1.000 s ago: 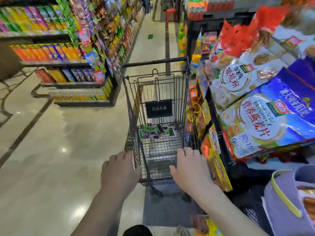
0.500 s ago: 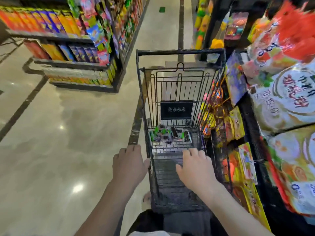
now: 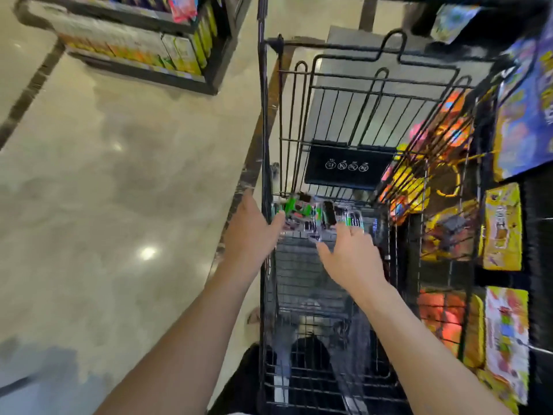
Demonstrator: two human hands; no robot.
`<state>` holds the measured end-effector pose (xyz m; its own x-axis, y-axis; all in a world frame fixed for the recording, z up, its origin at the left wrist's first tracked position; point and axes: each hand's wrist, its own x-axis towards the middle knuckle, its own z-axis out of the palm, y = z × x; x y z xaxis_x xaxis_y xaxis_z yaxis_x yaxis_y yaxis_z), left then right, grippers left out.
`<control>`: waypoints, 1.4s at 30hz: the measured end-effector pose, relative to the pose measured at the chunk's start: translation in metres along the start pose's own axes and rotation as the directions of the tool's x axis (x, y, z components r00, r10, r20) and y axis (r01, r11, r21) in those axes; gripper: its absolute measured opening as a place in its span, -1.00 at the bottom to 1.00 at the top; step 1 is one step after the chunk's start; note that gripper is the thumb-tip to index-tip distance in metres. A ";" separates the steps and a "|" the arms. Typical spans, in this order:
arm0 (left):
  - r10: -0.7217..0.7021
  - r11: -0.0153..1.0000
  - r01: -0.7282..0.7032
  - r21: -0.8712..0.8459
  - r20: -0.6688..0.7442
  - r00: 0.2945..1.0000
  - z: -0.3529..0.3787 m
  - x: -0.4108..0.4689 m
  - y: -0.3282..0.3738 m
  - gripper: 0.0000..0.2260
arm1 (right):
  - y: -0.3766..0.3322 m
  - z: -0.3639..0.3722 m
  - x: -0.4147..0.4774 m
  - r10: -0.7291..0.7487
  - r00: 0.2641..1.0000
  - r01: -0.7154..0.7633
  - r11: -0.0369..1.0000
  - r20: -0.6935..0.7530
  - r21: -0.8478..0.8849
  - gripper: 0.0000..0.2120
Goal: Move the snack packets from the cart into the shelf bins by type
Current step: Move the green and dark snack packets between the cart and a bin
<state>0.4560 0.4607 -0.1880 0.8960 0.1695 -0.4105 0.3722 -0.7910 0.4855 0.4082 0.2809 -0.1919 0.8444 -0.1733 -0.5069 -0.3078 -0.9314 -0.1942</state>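
Observation:
Several small green, black and silver snack packets [image 3: 311, 212] lie in a heap on the floor of the black wire cart [image 3: 263, 115], at its far end. Both my arms reach down into the cart. My left hand [image 3: 250, 235] crosses the cart's left rim, and its fingertips touch the left edge of the heap. My right hand [image 3: 351, 257] hovers over the heap's right side with fingers spread, holding nothing. The picture is blurred by motion.
A shelf with yellow, orange and blue snack bags [image 3: 502, 226] stands tight against the cart's right side. Another stocked shelf unit [image 3: 134, 46] stands across the polished aisle floor at the upper left. A black sign plate [image 3: 347, 166] hangs on the cart's far wall.
Both hands have let go of the cart's near rim and reached forward and down to the packets. The camera has tilted down over the cart.

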 end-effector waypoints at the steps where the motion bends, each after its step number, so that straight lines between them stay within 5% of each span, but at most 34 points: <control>1: -0.021 0.999 0.020 -0.036 -0.018 1.000 0.010 0.008 -0.001 -0.27 | 0.000 0.009 0.019 -0.008 1.000 0.008 1.000 0.007 0.021 -0.39; 9: -0.078 0.993 0.058 -0.104 -0.204 0.976 0.058 0.025 -0.015 -0.77 | 0.012 0.093 0.155 0.120 0.986 -0.150 0.943 0.115 0.298 -0.29; 15: -0.014 0.996 -0.007 -0.085 -0.250 0.968 0.060 0.024 -0.022 -0.78 | 0.004 0.150 0.216 0.441 0.875 -0.483 0.817 0.199 0.316 0.02; 22: -0.044 0.991 0.008 -0.134 -0.268 0.962 0.063 0.024 -0.025 -0.82 | -0.007 0.179 0.241 0.495 0.854 -0.509 0.735 0.158 0.449 -0.08; 28: -0.024 0.989 -0.021 -0.147 -0.300 0.954 0.064 0.022 -0.027 -0.83 | 0.006 0.182 0.238 0.427 0.889 -0.410 0.587 0.163 0.699 -0.80; 36: -0.020 0.982 -0.025 -0.186 -0.239 0.971 0.058 0.016 -0.020 -0.79 | 0.038 0.140 0.184 0.183 0.955 -0.274 0.236 0.235 0.932 -0.87; 39: -0.044 0.989 0.018 -0.148 -0.175 0.984 0.052 0.003 -0.014 -0.56 | 0.060 0.117 0.159 0.066 0.974 -0.225 0.169 0.217 0.960 -0.84; 42: 0.097 0.990 -0.127 -0.064 -0.350 0.932 0.052 -0.024 0.004 -0.42 | 0.080 0.099 0.138 -0.053 0.975 -0.208 0.098 0.214 0.973 -0.77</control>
<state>0.4229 0.4232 -0.2160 0.9556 0.2872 -0.0653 0.2703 -0.7671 0.5817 0.4564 0.2142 -0.3603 0.7460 -0.0509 -0.6640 -0.6328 0.2566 -0.7306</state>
